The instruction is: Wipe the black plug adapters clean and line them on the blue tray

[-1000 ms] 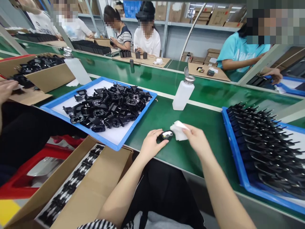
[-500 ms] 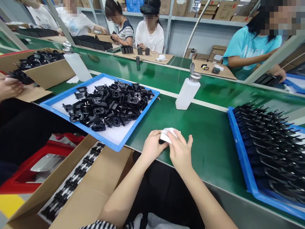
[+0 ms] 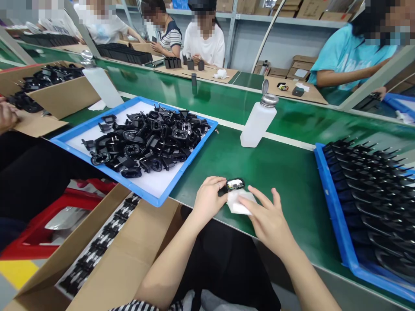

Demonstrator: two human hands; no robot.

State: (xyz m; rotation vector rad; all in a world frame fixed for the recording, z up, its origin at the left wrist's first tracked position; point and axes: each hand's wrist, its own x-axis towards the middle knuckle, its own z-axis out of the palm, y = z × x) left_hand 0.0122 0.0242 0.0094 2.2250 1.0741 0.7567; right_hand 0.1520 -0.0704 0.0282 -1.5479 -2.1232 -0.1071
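Note:
A small black oval part point(image 3: 235, 184) is pinched in my left hand point(image 3: 210, 198) above the green table near its front edge. Its open side faces up and shows white and metallic pieces inside. Just below and right of the part, my right hand point(image 3: 267, 216) holds a folded white cloth point(image 3: 239, 203) between thumb and fingers, with the other fingers spread. Left of my hands, a blue-rimmed tray point(image 3: 188, 162) holds a heap of similar black parts point(image 3: 152, 138). Beyond my hands stands a white bottle point(image 3: 257, 124) with a metal top, its lid raised.
At the right, a blue tray point(image 3: 333, 211) carries rows of black parts with pins. A cardboard box point(image 3: 129, 255) stands below the table at left. Another white bottle point(image 3: 105, 88) and an open box point(image 3: 60, 97) are at the back left. Several people sit across the line.
My right hand has moved right and slightly down with the cloth, uncovering the black part in my left hand. The camera view has shifted slightly.

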